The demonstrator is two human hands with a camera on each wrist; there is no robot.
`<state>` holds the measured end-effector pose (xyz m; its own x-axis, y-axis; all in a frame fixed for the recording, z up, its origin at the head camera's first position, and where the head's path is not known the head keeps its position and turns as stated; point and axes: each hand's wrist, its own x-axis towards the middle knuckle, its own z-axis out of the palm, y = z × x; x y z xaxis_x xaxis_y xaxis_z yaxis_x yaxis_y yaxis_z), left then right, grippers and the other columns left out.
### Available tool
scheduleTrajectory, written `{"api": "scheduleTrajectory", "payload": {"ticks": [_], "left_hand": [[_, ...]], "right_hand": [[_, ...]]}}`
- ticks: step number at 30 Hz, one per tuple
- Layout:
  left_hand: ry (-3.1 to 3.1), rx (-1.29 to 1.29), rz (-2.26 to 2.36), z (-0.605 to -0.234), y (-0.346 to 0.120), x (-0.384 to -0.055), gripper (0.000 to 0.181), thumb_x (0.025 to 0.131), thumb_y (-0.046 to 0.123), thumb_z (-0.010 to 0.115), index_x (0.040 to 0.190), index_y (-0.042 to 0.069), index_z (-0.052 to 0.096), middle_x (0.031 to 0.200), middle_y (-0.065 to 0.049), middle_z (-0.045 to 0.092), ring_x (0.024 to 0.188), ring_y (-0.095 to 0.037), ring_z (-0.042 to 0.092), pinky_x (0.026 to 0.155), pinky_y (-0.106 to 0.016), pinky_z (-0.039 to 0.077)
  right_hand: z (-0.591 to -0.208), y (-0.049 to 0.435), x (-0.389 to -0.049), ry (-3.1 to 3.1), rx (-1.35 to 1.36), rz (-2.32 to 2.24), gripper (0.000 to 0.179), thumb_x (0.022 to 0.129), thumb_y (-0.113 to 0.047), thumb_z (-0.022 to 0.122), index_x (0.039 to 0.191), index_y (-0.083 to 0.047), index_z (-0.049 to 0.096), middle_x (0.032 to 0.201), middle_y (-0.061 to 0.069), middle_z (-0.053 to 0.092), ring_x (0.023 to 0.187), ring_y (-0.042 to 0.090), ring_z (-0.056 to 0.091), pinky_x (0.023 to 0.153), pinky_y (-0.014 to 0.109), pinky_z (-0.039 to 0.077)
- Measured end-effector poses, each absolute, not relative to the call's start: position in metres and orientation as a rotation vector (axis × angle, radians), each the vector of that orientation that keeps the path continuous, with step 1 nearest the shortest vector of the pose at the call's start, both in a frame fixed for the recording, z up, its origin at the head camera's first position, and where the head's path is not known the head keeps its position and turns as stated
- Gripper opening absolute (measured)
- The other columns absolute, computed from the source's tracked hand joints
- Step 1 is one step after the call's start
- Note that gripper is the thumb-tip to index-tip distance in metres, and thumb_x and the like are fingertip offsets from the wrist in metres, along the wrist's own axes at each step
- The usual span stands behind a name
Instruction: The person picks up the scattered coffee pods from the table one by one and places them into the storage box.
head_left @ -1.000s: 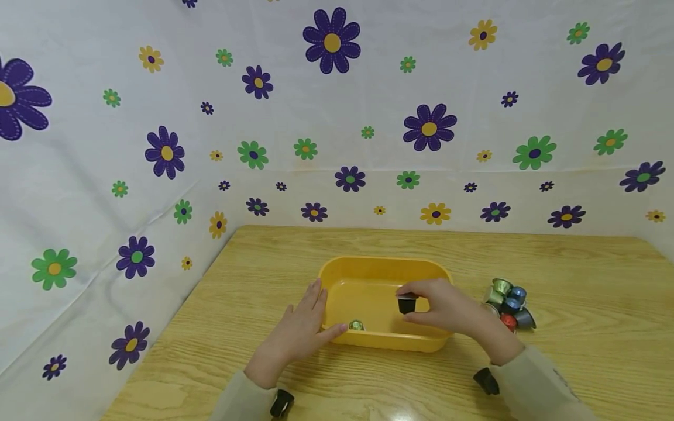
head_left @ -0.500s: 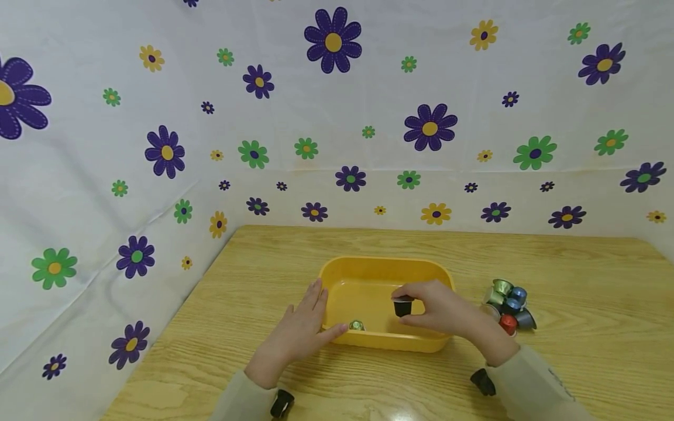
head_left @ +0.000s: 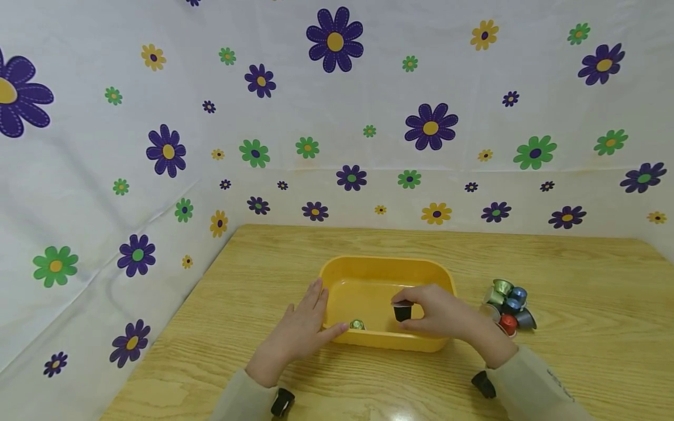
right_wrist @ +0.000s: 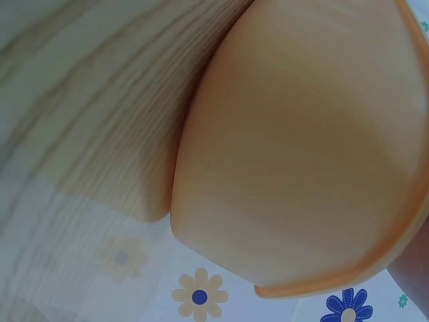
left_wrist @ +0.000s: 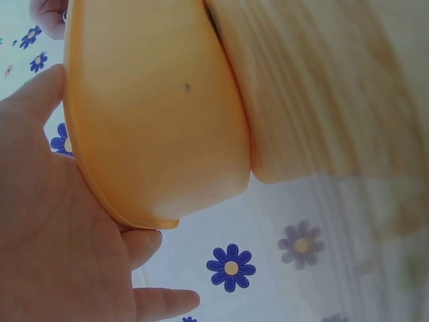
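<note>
A yellow plastic tub [head_left: 387,341] stands on the wooden table. My left hand [head_left: 296,334] rests on its left rim near the front corner, fingers straight and thumb lying along the front edge. The left wrist view shows that palm [left_wrist: 60,228] against the tub's outer wall [left_wrist: 154,107]. Between thumb and fingers, my right hand [head_left: 444,313] pinches a black coffee capsule [head_left: 402,313], lid side up, inside the right half of the tub. A green coffee capsule [head_left: 357,324] lies at the tub's front left. In the right wrist view, the tub's wall [right_wrist: 288,147] hides most of the right hand.
To the right of the tub is a cluster of coffee capsules: green ones [head_left: 502,286], blue ones [head_left: 512,306], a red one [head_left: 508,323] and a grey one [head_left: 525,319]. Black wrist devices [head_left: 282,402] sit by both sleeves. A flowered cloth [head_left: 368,193] hangs behind the table [head_left: 595,292].
My right hand has shifted slightly left, then lower into the tub with the black coffee capsule. The left hand stays in place on the rim.
</note>
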<state>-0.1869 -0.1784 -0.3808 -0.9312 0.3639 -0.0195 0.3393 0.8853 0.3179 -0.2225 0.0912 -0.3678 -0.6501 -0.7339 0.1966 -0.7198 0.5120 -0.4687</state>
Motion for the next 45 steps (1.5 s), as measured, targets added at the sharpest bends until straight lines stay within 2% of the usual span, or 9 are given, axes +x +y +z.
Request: {"api": "scheduleTrajectory", "payload": {"ticks": [28,36,45], "left_hand": [[2.982,0.556,0.478,-0.3806,-0.1766,-0.1877,0.086,0.085,0.061,0.036,0.138,-0.005,0.02,0.146,-0.016,0.003,0.132,-0.027,0.006,0.095,-0.059,0.019],[2.985,0.563,0.488,-0.3791,-0.1757,-0.1866,0.086,0.085,0.06,0.037,0.138,-0.006,0.02,0.146,-0.017,0.004,0.132,-0.028,0.006,0.094,-0.059,0.019],[2.972,0.547,0.497,-0.3773,-0.1743,-0.186,0.086,0.085,0.059,0.038,0.138,-0.006,0.019,0.146,-0.017,0.003,0.132,-0.028,0.005,0.095,-0.059,0.018]], "right_hand": [[-0.3712,0.093,-0.2238,2.708,-1.311,-0.8,0.032,0.078,-0.016,0.068,0.106,-0.002,0.06,0.1,0.004,0.063,0.089,0.015,0.058,0.075,0.031,0.048],[-0.37,0.0947,-0.2238,2.717,-1.303,-0.784,0.034,0.082,-0.019,0.064,0.11,-0.001,0.059,0.107,0.009,0.06,0.098,0.023,0.056,0.081,0.039,0.045],[-0.3694,0.0953,-0.2229,2.718,-1.275,-0.791,0.034,0.081,-0.019,0.064,0.11,-0.001,0.059,0.107,0.008,0.061,0.098,0.021,0.056,0.082,0.037,0.045]]}}
